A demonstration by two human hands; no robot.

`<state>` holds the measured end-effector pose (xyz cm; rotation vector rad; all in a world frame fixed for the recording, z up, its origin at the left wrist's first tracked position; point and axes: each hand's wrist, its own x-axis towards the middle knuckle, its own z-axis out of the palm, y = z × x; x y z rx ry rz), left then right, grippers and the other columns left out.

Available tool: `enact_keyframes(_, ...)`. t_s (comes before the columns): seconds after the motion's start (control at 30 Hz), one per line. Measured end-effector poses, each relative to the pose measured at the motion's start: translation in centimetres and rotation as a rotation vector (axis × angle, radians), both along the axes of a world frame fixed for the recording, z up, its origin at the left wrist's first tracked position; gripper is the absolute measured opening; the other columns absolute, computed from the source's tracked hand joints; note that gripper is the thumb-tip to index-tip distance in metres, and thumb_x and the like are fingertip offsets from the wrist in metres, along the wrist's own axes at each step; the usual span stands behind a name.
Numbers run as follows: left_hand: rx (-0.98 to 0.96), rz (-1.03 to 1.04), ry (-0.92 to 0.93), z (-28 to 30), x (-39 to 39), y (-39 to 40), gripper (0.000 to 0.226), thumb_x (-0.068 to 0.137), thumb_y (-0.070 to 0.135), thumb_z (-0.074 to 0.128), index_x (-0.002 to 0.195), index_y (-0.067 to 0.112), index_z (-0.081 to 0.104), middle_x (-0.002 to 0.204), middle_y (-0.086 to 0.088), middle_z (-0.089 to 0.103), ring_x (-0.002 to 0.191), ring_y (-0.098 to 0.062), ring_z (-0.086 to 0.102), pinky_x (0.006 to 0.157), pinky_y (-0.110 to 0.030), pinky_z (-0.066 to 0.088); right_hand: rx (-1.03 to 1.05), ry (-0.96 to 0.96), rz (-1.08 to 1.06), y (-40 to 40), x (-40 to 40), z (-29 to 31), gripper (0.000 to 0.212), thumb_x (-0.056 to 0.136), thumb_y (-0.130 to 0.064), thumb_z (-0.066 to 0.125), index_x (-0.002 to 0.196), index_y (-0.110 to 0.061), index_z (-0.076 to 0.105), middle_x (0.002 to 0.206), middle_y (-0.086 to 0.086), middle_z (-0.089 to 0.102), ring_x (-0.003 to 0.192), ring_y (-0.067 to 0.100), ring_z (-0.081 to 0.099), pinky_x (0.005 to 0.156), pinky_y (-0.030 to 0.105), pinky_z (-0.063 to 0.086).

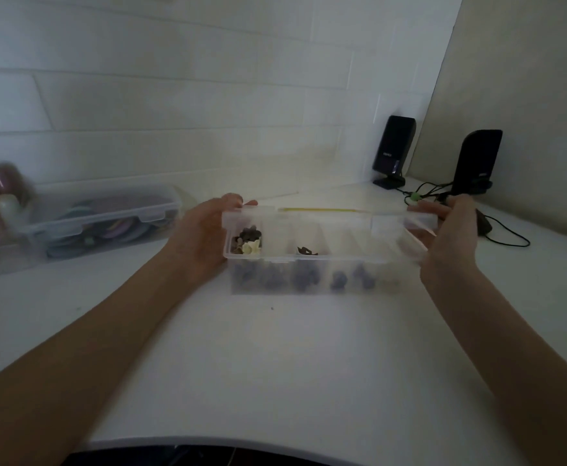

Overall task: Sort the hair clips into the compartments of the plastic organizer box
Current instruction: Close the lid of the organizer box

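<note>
The fingers of the left hand (pixel 204 237) curl around the left end of the clear plastic organizer box (pixel 322 264), with the fingertips showing above its far rim. The fingers of the right hand (pixel 450 230) wrap the right end in the same way, so both hands grip the box between them. I cannot tell if the box is lifted or stands on the white table (pixel 275 364). In the leftmost compartment lie small dark and cream hair clips (pixel 249 242), and one dark clip (pixel 306 251) lies in a middle compartment. More dark pieces show blurred through the front wall.

To the left stands a closed clear storage case (pixel 107 220) with coloured things inside. Two black speakers (pixel 393 151) with cables stand in the far right corner.
</note>
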<state>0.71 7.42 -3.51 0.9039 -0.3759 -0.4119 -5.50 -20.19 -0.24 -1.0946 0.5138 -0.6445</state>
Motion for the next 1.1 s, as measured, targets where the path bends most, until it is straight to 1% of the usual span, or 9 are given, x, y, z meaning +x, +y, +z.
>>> enact_keyframes(0.17,0.143,0.295,-0.094,-0.5,0.8,0.5,0.020,0.065,0.008,0.068,0.082,0.018,0.063,0.085,-0.001,0.065,0.077,-0.016,0.059,0.066,-0.025,0.047,-0.500,-0.074,-0.145,1.7,0.1,-1.8,0.020,0.084,-0.016,0.046,0.080,-0.014,0.065,0.089,0.002,0.066,0.070,0.003,0.055,0.061,0.012,0.043)
enact_keyframes(0.3,0.244,0.451,-0.144,-0.6,0.8,0.5,0.015,0.087,0.007,0.057,0.083,0.016,0.069,0.084,0.001,0.067,0.084,-0.016,0.059,0.069,-0.024,0.047,-0.444,-0.048,-0.158,1.9,0.4,-3.2,0.015,0.083,-0.016,0.050,0.085,-0.019,0.064,0.087,-0.006,0.064,0.083,0.008,0.057,0.079,0.028,0.044)
enact_keyframes(0.47,0.333,0.543,-0.205,-0.7,0.2,0.1,0.016,0.090,0.011,0.055,0.082,0.016,0.069,0.078,0.007,0.070,0.079,-0.013,0.062,0.057,-0.019,0.049,-0.501,-0.090,0.060,2.7,0.1,-4.2,0.020,0.081,-0.008,0.051,0.086,-0.014,0.069,0.112,-0.003,0.061,0.105,0.001,0.053,0.089,0.024,0.039)
enact_keyframes(0.6,0.423,0.435,-0.260,-1.1,-0.5,-0.6,0.012,0.087,0.018,0.061,0.091,0.026,0.053,0.095,0.000,0.066,0.074,-0.010,0.063,0.059,-0.024,0.050,-0.569,-0.099,0.081,2.5,-0.5,-4.0,0.019,0.088,-0.011,0.047,0.095,-0.017,0.064,0.077,-0.004,0.057,0.054,-0.008,0.049,0.053,0.011,0.041)
enact_keyframes(0.7,0.476,0.407,-0.271,-1.0,-1.0,-0.9,0.025,0.074,0.031,0.069,0.091,0.032,0.052,0.106,-0.006,0.059,0.083,-0.014,0.059,0.067,-0.028,0.049,-0.600,-0.081,0.082,2.4,-0.9,-4.0,0.020,0.089,-0.017,0.046,0.103,-0.026,0.058,0.084,-0.008,0.056,0.064,0.005,0.049,0.067,0.027,0.044)
enact_keyframes(0.83,0.598,0.596,-0.465,-1.0,-1.9,-1.4,0.024,0.080,0.036,0.055,0.098,0.019,0.059,0.100,0.008,0.060,0.085,0.004,0.055,0.071,-0.008,0.041,-0.571,-0.054,0.038,2.9,-1.5,-3.9,0.016,0.091,-0.029,0.049,0.092,-0.023,0.064,0.081,-0.015,0.060,0.068,0.007,0.050,0.072,0.030,0.045)
enact_keyframes(0.97,0.672,0.520,-0.476,-1.4,-2.8,-0.5,0.051,0.069,0.050,0.068,0.112,0.027,0.054,0.110,0.006,0.061,0.094,-0.009,0.059,0.083,-0.021,0.046,-0.557,-0.062,0.133,2.8,-2.4,-4.1,0.026,0.087,-0.046,0.057,0.091,-0.021,0.061,0.087,-0.010,0.061,0.075,0.007,0.052,0.080,0.033,0.046)
enact_keyframes(1.03,0.704,0.496,-0.490,-1.4,-3.2,-0.2,0.066,0.063,0.034,0.083,0.119,0.024,0.049,0.107,0.010,0.058,0.087,-0.003,0.060,0.079,-0.018,0.049,-0.602,-0.042,0.223,2.4,-3.1,-4.3,0.024,0.082,-0.044,0.064,0.097,-0.027,0.058,0.100,-0.009,0.061,0.086,0.010,0.054,0.084,0.036,0.048)
enact_keyframes(1.1,0.723,0.534,-0.520,-1.6,-3.5,-0.4,0.069,0.063,0.016,0.086,0.120,0.018,0.047,0.103,0.015,0.057,0.076,0.009,0.060,0.069,-0.009,0.046,-0.641,-0.027,0.325,2.1,-4.0,-4.7,0.040,0.072,-0.041,0.075,0.105,-0.032,0.054,0.107,-0.001,0.058,0.089,0.015,0.055,0.080,0.036,0.049)
